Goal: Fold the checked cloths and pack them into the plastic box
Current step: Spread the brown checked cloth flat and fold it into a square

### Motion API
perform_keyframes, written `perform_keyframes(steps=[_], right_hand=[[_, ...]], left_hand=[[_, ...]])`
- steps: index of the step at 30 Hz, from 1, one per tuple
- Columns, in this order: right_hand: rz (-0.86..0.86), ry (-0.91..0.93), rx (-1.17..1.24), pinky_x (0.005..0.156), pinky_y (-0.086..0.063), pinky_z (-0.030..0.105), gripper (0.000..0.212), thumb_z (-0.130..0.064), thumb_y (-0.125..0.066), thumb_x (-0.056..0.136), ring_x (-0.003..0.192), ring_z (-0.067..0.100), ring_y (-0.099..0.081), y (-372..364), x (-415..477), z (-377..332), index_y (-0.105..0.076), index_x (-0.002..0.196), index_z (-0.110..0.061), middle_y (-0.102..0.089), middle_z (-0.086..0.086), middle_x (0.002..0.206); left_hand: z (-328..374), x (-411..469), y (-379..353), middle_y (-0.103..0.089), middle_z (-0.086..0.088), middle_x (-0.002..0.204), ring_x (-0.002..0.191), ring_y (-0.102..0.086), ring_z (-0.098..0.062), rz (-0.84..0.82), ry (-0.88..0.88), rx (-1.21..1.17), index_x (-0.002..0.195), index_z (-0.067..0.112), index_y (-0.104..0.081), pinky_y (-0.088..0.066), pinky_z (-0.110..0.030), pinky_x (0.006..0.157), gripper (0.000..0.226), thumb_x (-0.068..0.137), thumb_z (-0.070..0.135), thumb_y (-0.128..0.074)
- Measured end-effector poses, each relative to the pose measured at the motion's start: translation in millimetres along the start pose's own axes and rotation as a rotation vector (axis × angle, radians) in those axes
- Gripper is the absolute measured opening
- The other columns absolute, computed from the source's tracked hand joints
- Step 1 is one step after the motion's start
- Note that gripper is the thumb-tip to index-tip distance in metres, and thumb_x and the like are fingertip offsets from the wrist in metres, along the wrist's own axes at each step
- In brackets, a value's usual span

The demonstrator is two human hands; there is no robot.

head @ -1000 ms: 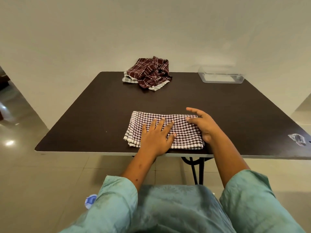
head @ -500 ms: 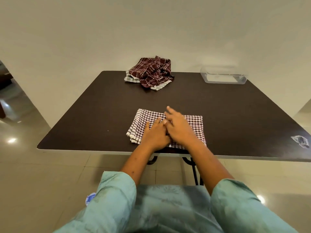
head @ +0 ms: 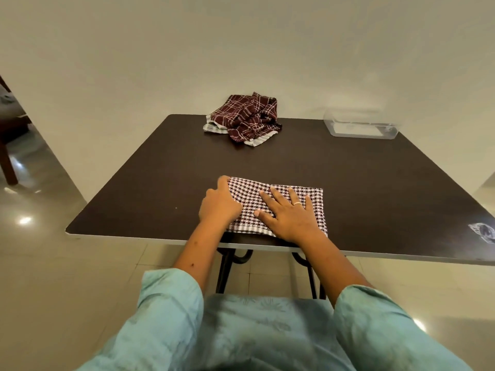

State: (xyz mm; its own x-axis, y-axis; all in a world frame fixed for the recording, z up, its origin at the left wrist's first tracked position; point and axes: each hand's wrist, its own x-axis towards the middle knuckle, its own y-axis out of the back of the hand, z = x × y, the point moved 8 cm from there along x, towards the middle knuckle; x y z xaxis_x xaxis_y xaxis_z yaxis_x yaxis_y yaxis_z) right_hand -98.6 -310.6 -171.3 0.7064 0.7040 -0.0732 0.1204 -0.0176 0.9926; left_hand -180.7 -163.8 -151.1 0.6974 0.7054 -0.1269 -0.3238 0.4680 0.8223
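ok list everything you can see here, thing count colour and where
small-check cloth: 1, dark red and white, folded flat at the near table edge, under both hands
crumpled cloths: a heap, count unclear, maroon plaid over pale striped, far edge of the table, middle
plastic box: 1, clear, far right corner of the table
sticker: 1, grey and white, near right edge of the table
table: 1, dark brown top with a pale rim, dark metal legs, against the wall
chair: 1, partly seen, brown, far left on the floor
left hand: 1, at the cloth's left edge
right hand: 1, flat on the cloth, wears a ring
sleeves: 2, light green
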Motion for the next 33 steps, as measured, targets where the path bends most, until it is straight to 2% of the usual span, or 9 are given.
perform_keyframes(steps=[6, 12, 14, 17, 19, 23, 26, 29, 33], right_hand=[[-0.093, 0.071, 0.038, 0.113, 0.008, 0.057, 0.065, -0.068, -0.017, 0.092, 0.148, 0.024, 0.007, -1, -1, -1, -0.001, 0.15, -0.042, 0.002, -0.011, 0.16], [-0.144, 0.037, 0.405, 0.113, -0.029, 0.04, 0.05, -0.006, -0.045, 0.095, 0.137, 0.027, -0.035, 23, 4, 12, -0.038, 0.144, -0.012, -0.04, 0.01, 0.149], [-0.085, -0.026, 0.522, 0.101, -0.04, 0.024, 0.043, -0.001, -0.046, 0.095, 0.131, 0.031, -0.042, 28, -1, 16, -0.045, 0.137, -0.007, -0.047, 0.015, 0.14], [0.033, -0.005, 0.609, 0.081, -0.043, 0.006, 0.041, -0.003, -0.03, 0.102, 0.139, 0.033, -0.03, 42, -15, 9, -0.029, 0.142, 0.004, -0.032, 0.022, 0.149], [-0.005, -0.015, 0.853, 0.093, -0.034, 0.01, 0.042, -0.005, -0.029, 0.103, 0.141, 0.03, -0.026, 30, -21, 13, -0.024, 0.143, 0.003, -0.025, 0.021, 0.153], [0.124, -0.15, 1.231, 0.068, -0.051, 0.016, 0.04, -0.002, -0.018, 0.103, 0.126, 0.03, -0.05, 34, -30, 27, -0.028, 0.142, -0.003, -0.045, 0.018, 0.136], [0.122, -0.098, 0.973, 0.079, -0.048, 0.015, 0.033, -0.005, -0.027, 0.103, 0.109, 0.029, -0.057, 44, -17, 38, -0.045, 0.13, 0.001, -0.052, 0.011, 0.117], [0.13, -0.206, 0.836, 0.086, -0.054, 0.037, 0.02, -0.01, -0.048, 0.097, 0.079, 0.026, -0.062, 42, -10, 71, -0.061, 0.081, -0.007, -0.064, 0.007, 0.081], [0.224, -0.217, 1.419, 0.086, -0.054, 0.042, 0.031, -0.028, -0.042, 0.1, 0.104, 0.029, -0.065, 48, -24, 95, -0.063, 0.118, -0.014, -0.069, 0.01, 0.111]], left_hand=[[2, -12, 2, -0.044, -0.018, 0.125, 0.089, -0.062, -0.035, -0.386, 0.14, -0.794, 0.139, 0.032, -0.027, -0.056, -0.046, 0.073, 0.081, 0.081, -0.012, -0.06], [71, -48, 15, -0.054, -0.016, 0.121, 0.097, -0.062, -0.028, -0.5, -0.244, -1.119, 0.136, 0.042, -0.028, -0.053, -0.041, 0.083, 0.079, 0.085, -0.012, -0.053], [96, -62, 6, -0.058, -0.011, 0.118, 0.103, -0.06, -0.023, -0.543, -0.364, -1.032, 0.138, 0.046, -0.023, -0.048, -0.04, 0.094, 0.078, 0.087, -0.002, -0.059], [114, -68, -23, -0.056, 0.002, 0.122, 0.12, -0.051, -0.018, -0.478, -0.514, -0.703, 0.142, 0.048, -0.017, -0.041, -0.041, 0.105, 0.079, 0.089, 0.013, -0.063], [111, -67, -31, -0.056, 0.008, 0.122, 0.122, -0.05, -0.015, -0.3, -0.575, -0.648, 0.142, 0.049, -0.021, -0.042, -0.044, 0.106, 0.071, 0.092, 0.018, -0.06], [102, -77, -43, -0.028, 0.011, 0.152, 0.137, -0.032, -0.006, -0.109, -0.709, -0.585, 0.142, 0.055, -0.005, -0.032, -0.035, 0.111, 0.069, 0.095, 0.04, -0.052], [96, -75, -62, -0.007, 0.016, 0.159, 0.144, -0.014, -0.006, -0.166, -0.727, -0.443, 0.141, 0.057, 0.011, -0.02, -0.039, 0.117, 0.073, 0.091, 0.06, -0.042], [97, -68, -73, -0.003, 0.012, 0.161, 0.147, -0.007, -0.009, -0.126, -0.761, -0.175, 0.145, 0.047, 0.017, -0.011, -0.048, 0.119, 0.079, 0.085, 0.073, -0.027], [99, -65, -80, -0.019, 0.005, 0.159, 0.147, -0.013, -0.011, -0.09, -0.757, -0.065, 0.141, 0.037, 0.027, -0.009, -0.044, 0.12, 0.084, 0.084, 0.076, -0.019]])
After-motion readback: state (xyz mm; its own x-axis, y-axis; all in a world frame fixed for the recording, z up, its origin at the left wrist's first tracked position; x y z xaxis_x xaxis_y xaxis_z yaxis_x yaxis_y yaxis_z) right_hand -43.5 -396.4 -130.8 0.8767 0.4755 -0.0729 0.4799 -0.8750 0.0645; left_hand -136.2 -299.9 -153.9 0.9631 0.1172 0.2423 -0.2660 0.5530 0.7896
